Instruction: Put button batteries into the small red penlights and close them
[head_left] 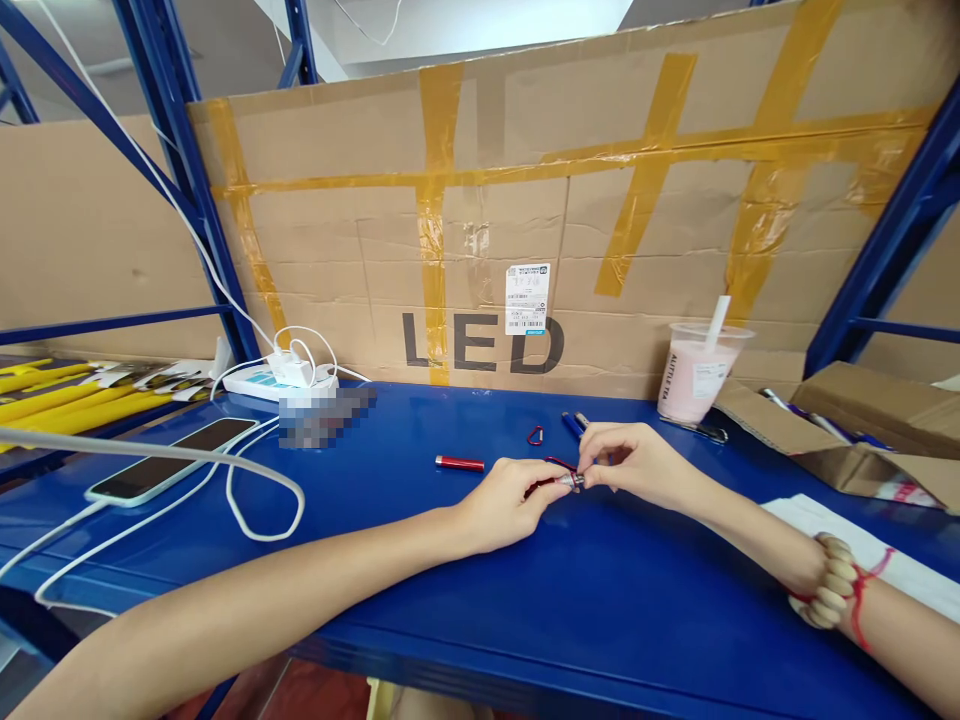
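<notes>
Over the middle of the blue tabletop, my left hand [506, 507] is closed round a small silver-and-red cylindrical part [571, 481], mostly hidden by the fingers. My right hand [630, 460] meets it from the right, thumb and finger pinched at the dark end of that part. A red metal tube [460, 463] lies to the left of the hands. Just beyond them is a small red carabiner [535, 435]. Blue pens [574, 424] lie partly behind my right hand.
A pink drink cup [694, 375] with a straw stands back right, near an open cardboard box [840, 430]. White paper [885, 560] lies by my right forearm. To the left are a phone [176, 460], white cables and a power strip [281, 382]. A large cardboard sheet [337, 260] stands behind.
</notes>
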